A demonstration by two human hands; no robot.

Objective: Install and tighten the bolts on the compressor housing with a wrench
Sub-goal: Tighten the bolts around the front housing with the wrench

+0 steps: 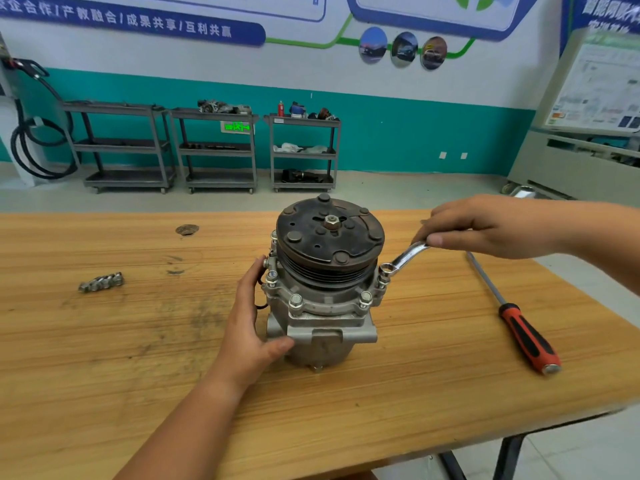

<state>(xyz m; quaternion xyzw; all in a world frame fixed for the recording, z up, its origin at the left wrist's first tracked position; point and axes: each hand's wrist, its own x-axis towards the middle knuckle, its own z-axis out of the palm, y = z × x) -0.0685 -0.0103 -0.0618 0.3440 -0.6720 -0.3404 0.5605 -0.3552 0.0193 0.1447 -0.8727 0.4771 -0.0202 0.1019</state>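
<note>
Bracing the compressor housing (325, 327) at centre frame, left hand (251, 327) grips its side; right hand (485, 226) pinches the wrench (403, 258), handle angling upper right from the bolt (383, 271).

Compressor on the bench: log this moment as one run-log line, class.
left hand: grips compressor | right hand: holds wrench, ring end on flange bolt | table: screwdriver, loose metal parts

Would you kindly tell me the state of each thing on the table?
compressor: upright, pulley on top.
wrench: ring end on a right-side bolt.
left hand: grips the compressor.
right hand: holds the wrench handle.
screwdriver: lying flat, untouched.
loose bolts: lying left of the compressor.
</note>
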